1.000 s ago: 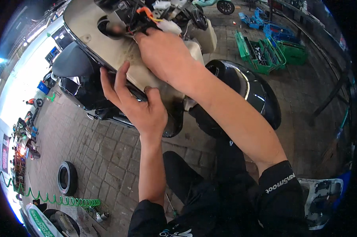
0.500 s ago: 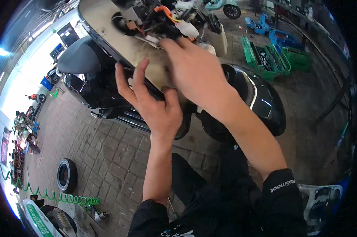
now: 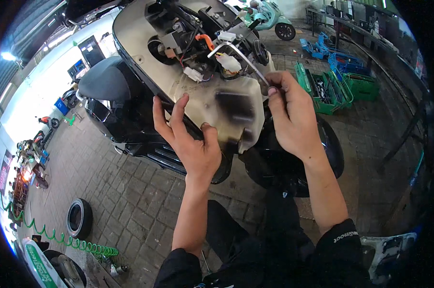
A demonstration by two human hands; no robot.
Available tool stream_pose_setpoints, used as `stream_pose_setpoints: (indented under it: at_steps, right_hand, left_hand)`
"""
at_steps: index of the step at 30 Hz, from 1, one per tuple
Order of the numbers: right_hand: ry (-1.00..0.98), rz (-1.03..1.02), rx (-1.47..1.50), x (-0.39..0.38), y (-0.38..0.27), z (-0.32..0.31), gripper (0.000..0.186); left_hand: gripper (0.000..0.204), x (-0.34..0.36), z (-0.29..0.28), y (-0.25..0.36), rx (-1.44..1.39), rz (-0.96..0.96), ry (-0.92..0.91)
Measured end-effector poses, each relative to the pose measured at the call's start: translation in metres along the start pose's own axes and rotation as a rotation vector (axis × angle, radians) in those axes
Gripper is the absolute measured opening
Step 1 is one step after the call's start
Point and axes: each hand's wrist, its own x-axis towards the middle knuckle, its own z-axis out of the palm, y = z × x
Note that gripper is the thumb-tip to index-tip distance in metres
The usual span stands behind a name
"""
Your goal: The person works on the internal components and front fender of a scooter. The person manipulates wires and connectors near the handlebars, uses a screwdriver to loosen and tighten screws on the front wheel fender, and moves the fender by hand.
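A silver L-shaped hex key (image 3: 243, 58) is pinched between the thumb and fingers of my right hand (image 3: 294, 115), its bent end up over the wiring. My left hand (image 3: 193, 144) has its fingers spread along the black edge of the scooter's front section; whether they press on it I cannot tell. Between my hands lies the scooter's beige inner panel (image 3: 198, 98), with dark smudges on its lower part. Above it, white connectors (image 3: 229, 63) and an orange cable (image 3: 206, 42) are exposed. The black front fender (image 3: 330, 144) sits partly behind my right hand.
Green toolboxes (image 3: 330, 91) and blue toolboxes (image 3: 318, 47) lie on the brick floor at the right. The black seat (image 3: 106, 81) is at the left. A loose tire (image 3: 79, 218) and a coiled green air hose (image 3: 94, 248) are at lower left.
My right hand has drawn back to the right from the panel, bringing the hex key into sight. My left hand has kept nearly the same pose. The view has shifted slightly, showing more of the wiring.
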Motion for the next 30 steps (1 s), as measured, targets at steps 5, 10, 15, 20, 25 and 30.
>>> stream_pose_setpoints:
  at_steps: [5, 10, 15, 20, 25, 30]
  right_hand:
    - [-0.031, -0.057, 0.226, 0.021, -0.014, 0.005, 0.02]
    - [-0.165, -0.373, 0.156, 0.078, -0.021, 0.028, 0.02]
    - [-0.256, -0.53, 0.152, 0.137, -0.03, 0.066, 0.022]
    - [-0.462, -0.315, 0.363, 0.147, -0.052, 0.069, 0.025]
    - [-0.514, -0.323, 0.548, 0.154, -0.07, 0.055, 0.022]
    - [-0.422, -0.376, 0.379, 0.157, -0.074, 0.046, 0.019]
  left_hand:
    - [0.056, -0.001, -0.002, 0.0, 0.01, -0.032, -0.024]
    - [0.059, 0.0, -0.006, -0.005, 0.049, 0.003, -0.019]
    - [0.059, 0.003, -0.004, -0.002, 0.038, 0.011, -0.033]
    - [0.056, 0.005, -0.009, -0.004, -0.024, -0.024, -0.038]
    - [0.056, 0.003, -0.009, -0.012, 0.004, 0.001, 0.004]
    - [0.054, -0.002, 0.003, -0.003, -0.131, -0.035, 0.002]
